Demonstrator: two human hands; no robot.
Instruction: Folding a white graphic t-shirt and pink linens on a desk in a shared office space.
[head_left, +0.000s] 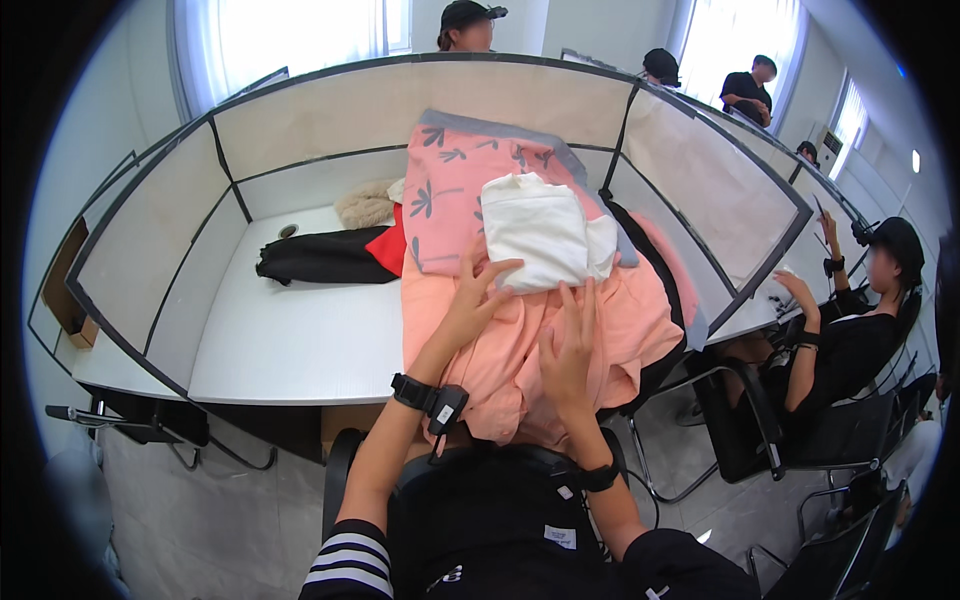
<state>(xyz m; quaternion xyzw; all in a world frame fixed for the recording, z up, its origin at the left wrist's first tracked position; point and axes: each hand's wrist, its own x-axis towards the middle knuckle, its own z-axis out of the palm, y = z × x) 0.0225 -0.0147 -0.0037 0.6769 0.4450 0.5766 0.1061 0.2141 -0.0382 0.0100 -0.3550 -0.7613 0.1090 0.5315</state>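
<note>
A folded white garment (534, 225) lies on top of a pink cloth with grey palm prints (442, 161). My left hand (480, 291) rests at the garment's near left corner, thumb and fingers spread on it. At its near right edge, the fingertips of my right hand (570, 349) touch the white fabric, with the palm over the peach cloth. That peach cloth (615, 322) is crumpled beneath both hands and hangs over the table's front edge toward my lap. Neither hand is closed around anything.
On the white table (292, 345), a black garment (326, 256), a red cloth (388, 244) and a beige fluffy item (366, 204) lie left of the pile. Partition panels (322, 142) enclose the back and sides. A person (840, 360) sits to the right, beyond the partition.
</note>
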